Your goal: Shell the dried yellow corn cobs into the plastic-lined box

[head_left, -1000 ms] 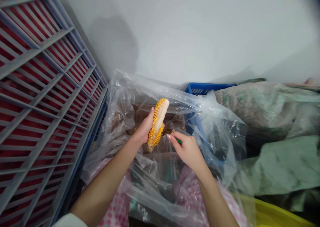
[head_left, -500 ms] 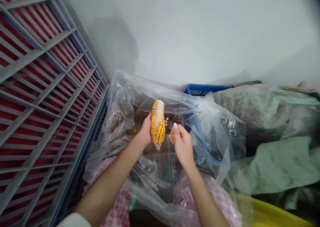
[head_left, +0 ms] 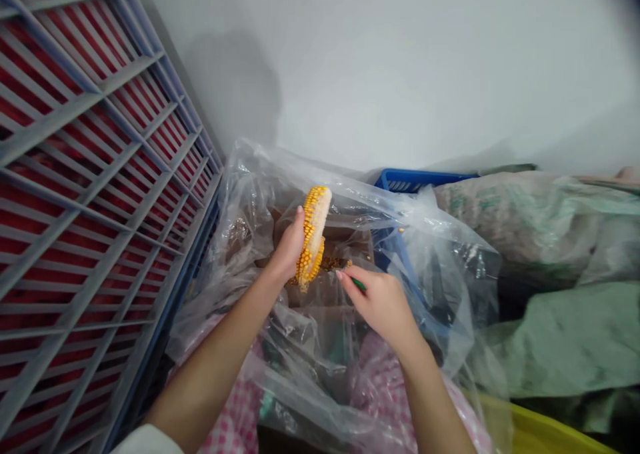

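Observation:
My left hand [head_left: 290, 246] is wrapped round an ear of corn [head_left: 315, 237], which it holds upright with a slight tilt. A pale strip without kernels runs down the cob, and yellow kernels cover the rest that shows. Lower and to the right, apart from the ear, my right hand [head_left: 383, 301] is closed on a small green tool [head_left: 358, 285]. Most of that tool is hidden by the fingers, so its kind does not show. Below both hands a clear plastic bag [head_left: 305, 337] spreads over my lap, with loose corn kernels [head_left: 333, 263] lying in it.
A tall grey slatted crate [head_left: 115, 234] with red behind its slats stands on the left. Behind the bag is a blue basket [head_left: 425, 176]. Pale woven sacks [head_left: 530, 221] lie on the right, above a yellow tub [head_left: 545, 431]. A white wall [head_left: 400, 74] rises ahead.
The ear has risen slightly and turned, its bare strip now facing right. My right hand has rotated and moved a little lower right; the green tool now shows, and kernels seen by its fingers are gone.

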{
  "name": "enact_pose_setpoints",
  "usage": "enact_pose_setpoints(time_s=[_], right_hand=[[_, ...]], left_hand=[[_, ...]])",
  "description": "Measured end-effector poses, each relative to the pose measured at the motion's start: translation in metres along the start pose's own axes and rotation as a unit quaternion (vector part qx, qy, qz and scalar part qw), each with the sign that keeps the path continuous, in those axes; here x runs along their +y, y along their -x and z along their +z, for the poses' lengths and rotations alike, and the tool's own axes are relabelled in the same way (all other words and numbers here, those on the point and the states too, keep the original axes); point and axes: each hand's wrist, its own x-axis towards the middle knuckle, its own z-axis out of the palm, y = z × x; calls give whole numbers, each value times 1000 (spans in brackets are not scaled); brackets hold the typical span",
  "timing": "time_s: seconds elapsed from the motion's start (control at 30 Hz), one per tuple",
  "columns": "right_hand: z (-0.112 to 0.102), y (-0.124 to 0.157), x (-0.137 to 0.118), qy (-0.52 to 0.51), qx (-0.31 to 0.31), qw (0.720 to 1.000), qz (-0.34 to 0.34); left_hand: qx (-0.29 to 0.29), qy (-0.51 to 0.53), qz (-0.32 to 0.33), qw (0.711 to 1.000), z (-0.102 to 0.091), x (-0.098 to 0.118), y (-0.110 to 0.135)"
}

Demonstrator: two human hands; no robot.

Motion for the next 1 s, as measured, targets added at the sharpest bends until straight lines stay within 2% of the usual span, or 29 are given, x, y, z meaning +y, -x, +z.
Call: enact_pose_setpoints(time_s=[0.1,0.3,0.53,0.7,0.87,1.0], right_hand=[[5,2,0,98,12,994,-44],[6,4,3,84,18,994,-72],[11,7,6,36,20,998,-52],[24,5,3,-42,65,997,25],[43,4,-17,-159,120,973,115],[36,0,-15,-237,124,953,139]], left_hand=[[2,-64,37,997,1,-7,-1],[-29,-31,-89,995,6,-10,-1],[-75,17,-144,987,5,-13,0],[-50,64,-154,985,3,-7,-6],[-36,143,-183,972,9,-6,-6],[-39,171,-186,967,11,-7,-1]])
